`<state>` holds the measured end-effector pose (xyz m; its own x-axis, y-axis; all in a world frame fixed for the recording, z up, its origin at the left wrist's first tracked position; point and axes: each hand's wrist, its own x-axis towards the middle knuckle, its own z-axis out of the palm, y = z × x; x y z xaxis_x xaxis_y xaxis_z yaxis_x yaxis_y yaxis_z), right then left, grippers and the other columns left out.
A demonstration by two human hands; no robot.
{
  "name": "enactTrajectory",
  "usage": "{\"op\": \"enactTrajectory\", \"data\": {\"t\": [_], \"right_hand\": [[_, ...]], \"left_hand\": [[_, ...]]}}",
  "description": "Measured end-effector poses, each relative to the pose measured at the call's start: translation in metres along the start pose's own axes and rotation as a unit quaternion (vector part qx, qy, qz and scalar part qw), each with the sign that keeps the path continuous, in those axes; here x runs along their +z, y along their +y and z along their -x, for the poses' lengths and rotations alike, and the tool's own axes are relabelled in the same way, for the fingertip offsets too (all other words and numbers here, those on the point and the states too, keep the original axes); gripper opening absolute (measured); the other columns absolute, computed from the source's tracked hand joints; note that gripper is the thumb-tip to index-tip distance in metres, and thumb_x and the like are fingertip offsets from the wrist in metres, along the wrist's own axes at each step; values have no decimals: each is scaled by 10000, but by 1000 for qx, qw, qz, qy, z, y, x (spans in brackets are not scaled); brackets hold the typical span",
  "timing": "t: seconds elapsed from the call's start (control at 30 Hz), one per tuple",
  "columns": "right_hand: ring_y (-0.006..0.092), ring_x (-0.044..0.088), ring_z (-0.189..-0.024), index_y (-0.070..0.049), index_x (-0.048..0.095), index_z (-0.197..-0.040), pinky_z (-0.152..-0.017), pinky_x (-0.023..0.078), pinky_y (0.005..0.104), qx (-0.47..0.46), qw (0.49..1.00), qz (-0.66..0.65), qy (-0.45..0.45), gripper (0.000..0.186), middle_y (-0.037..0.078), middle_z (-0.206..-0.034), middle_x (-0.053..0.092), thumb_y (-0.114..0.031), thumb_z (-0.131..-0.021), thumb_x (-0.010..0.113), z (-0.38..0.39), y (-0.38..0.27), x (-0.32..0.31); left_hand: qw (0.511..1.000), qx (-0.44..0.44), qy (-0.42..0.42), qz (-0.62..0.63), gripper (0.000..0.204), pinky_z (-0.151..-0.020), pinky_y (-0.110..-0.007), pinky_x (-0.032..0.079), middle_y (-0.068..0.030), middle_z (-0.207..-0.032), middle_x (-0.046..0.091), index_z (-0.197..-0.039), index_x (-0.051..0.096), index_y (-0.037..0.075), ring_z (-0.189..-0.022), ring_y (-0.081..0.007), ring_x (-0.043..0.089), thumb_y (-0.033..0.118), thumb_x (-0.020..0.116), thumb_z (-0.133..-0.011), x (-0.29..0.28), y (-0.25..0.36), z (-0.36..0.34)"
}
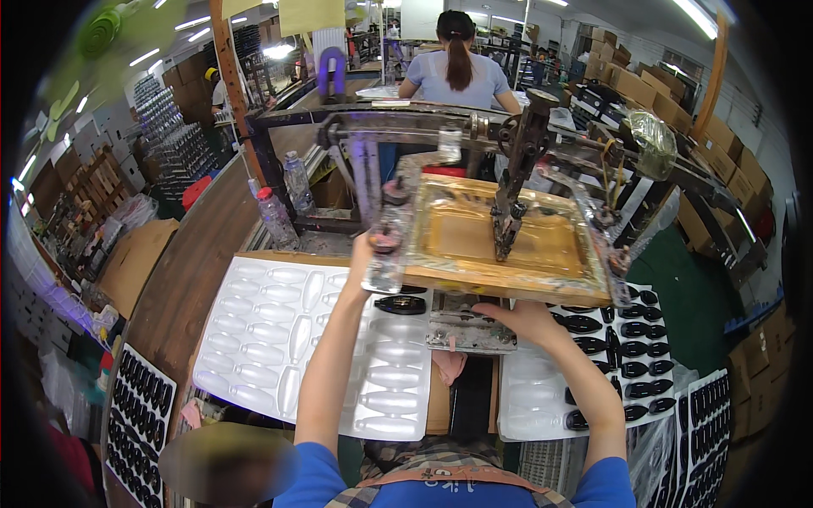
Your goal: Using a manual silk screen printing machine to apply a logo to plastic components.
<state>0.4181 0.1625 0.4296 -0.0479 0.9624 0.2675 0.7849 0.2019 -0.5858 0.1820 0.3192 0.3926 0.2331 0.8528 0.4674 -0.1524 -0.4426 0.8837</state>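
A screen-printing press holds a yellow-meshed wooden frame [449,275] over a stained metal jig [471,334]. My left hand [364,258] grips the left side of the frame's holder [383,269], fingers partly hidden behind it. My right hand [521,319] is at the jig below the frame's front edge, thumb stretched leftward, other fingers mostly hidden. A glossy black moulded piece [400,304] lies beside the jig. A white moulded tray [254,377] with mostly bare cavities is on the left. Another tray [533,385], on the right, carries several black pieces [635,368].
A person [457,72] sits ahead, back turned. Two bottles [279,220] stand left of the press on the wooden bench [161,288]. More trays of black pieces [140,406] lie at both sides. Cardboard boxes [720,152] are stacked at right; a wooden post [233,85] rises at left.
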Motion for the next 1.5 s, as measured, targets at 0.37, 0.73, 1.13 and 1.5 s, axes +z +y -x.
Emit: {"op": "enactTrajectory", "data": {"t": [0.37, 0.73, 1.13, 1.5], "right_hand": [[377, 504, -965, 31, 521, -1019, -843, 401, 373, 92, 988, 66, 109, 294, 210, -1038, 550, -143, -786, 478, 44, 86, -34], [338, 553, -753, -10, 558, -932, -673, 442, 407, -10, 962, 272, 33, 322, 201, -768, 562, -156, -657, 639, 61, 79, -27], [132, 502, -848, -48, 474, -1135, -647, 426, 229, 39, 988, -94, 116, 549, 81, -1201, 425, -136, -645, 705, 60, 44, -51], [221, 514, -978, -12, 530, -1069, -850, 386, 313, 17, 1000, 20, -6, 456, 101, -1063, 555, -285, -734, 675, -5, -2, 1]], "left_hand": [[981, -166, 77, -65, 150, -574, -199, 434, -25, -703, 583, -862, 578, -27, -618, -71, 530, 117, 553, -830, -23, -61, 99], [891, -138, 10, -433, 195, -502, -327, 416, -139, -574, 555, -754, 555, -3, -506, -257, 534, 186, 563, -804, -25, -66, 108], [902, 260, -43, -341, 293, -777, -349, 450, -109, -1075, 537, -1093, 500, 34, -891, -240, 558, 161, 522, -830, 34, -19, 10], [994, -54, 50, 87, 147, -637, -209, 432, -19, -771, 587, -880, 588, -5, -687, -88, 534, 129, 555, -829, -5, 2, 13]]}}
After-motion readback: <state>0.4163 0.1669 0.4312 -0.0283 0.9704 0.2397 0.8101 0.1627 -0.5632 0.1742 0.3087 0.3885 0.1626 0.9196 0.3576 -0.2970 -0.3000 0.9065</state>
